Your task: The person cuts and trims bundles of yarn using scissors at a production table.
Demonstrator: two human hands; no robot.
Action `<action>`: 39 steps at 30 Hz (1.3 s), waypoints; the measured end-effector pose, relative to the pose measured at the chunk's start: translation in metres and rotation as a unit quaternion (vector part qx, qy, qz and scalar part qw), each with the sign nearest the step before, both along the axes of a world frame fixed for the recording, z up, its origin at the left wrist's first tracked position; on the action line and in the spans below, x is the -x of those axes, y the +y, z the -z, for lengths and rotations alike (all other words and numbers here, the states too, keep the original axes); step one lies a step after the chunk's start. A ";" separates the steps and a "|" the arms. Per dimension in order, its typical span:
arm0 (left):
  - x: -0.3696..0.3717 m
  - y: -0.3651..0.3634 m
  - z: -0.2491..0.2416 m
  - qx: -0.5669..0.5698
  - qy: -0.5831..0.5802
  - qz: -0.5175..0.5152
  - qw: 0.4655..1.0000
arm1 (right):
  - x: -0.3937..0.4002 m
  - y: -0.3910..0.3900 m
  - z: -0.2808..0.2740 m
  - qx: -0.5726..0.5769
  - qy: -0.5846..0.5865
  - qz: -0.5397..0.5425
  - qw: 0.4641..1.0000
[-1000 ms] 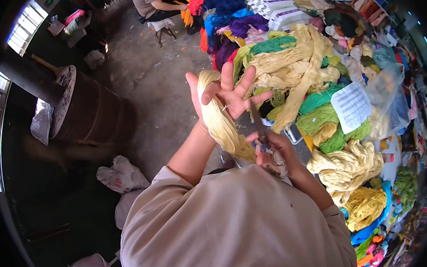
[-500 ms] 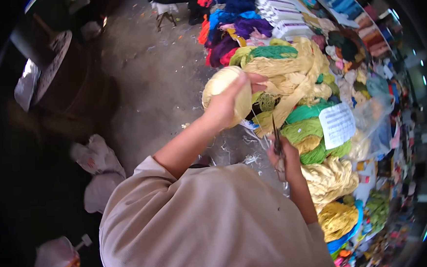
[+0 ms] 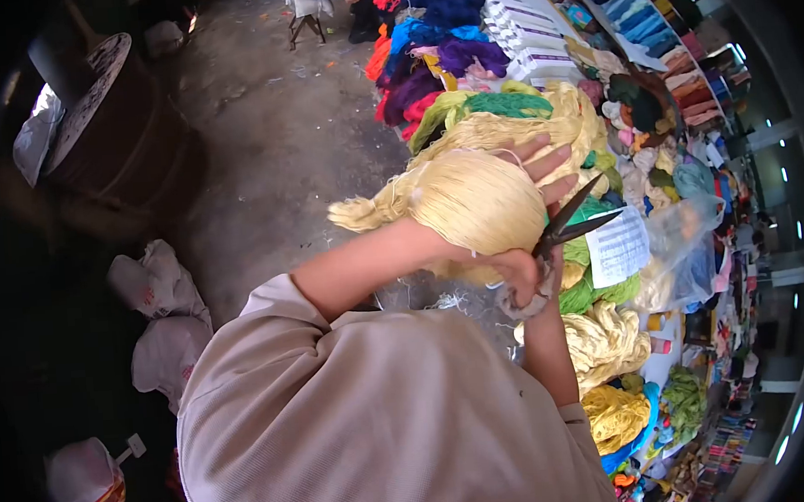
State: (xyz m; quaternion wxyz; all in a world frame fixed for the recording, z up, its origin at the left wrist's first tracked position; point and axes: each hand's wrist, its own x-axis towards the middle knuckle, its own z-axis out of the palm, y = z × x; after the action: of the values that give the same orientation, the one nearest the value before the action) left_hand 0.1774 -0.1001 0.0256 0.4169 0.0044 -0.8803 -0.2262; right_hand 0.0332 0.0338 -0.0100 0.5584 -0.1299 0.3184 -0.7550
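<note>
Right in front of me it's the pale yellow skein (image 3: 477, 196), up in the air at the counter's (image 3: 660, 369) edge, draped over my left hand (image 3: 546, 164). The fingers are straight and parted, not clenched; that spread, I'd say, gives the strands a broad support so they lie smooth. My thumb? Hidden under the yarn, can't tell. A bunched end pokes out beyond my forearm.

Just beside it, my right hand (image 3: 519, 270) is clasped around the scissors (image 3: 557, 233), blades apart, tips angled away from my chest, presumably sparing strands and skin. The handles look wrapped, likely for a kinder grip.

Out onto the counter: loose pale yarn (image 3: 573, 116) heaped behind, probably within easy reach on purpose, and a printed sheet (image 3: 618, 245) lying on green yarn (image 3: 596, 292), perhaps so it stays readable. Well apart, across the floor (image 3: 268, 167), there's a big brown drum (image 3: 132, 129).
</note>
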 end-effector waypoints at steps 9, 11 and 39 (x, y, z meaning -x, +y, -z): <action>-0.029 0.002 0.027 -0.593 0.326 0.304 0.670 | 0.002 0.000 -0.004 -0.024 0.514 0.076 0.854; -0.021 -0.003 0.036 -0.604 0.296 0.285 0.683 | 0.021 -0.001 -0.009 -0.158 0.324 -0.006 0.933; -0.037 -0.020 0.029 0.069 0.023 0.015 0.997 | -0.009 0.020 -0.127 -0.382 0.377 -0.385 0.750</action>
State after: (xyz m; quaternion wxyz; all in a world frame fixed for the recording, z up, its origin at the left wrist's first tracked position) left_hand 0.2140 -0.1197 -0.0038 0.4332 -0.0432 -0.8838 -0.1715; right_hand 0.0419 0.0536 0.1171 0.6394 -0.2915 0.6882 -0.1804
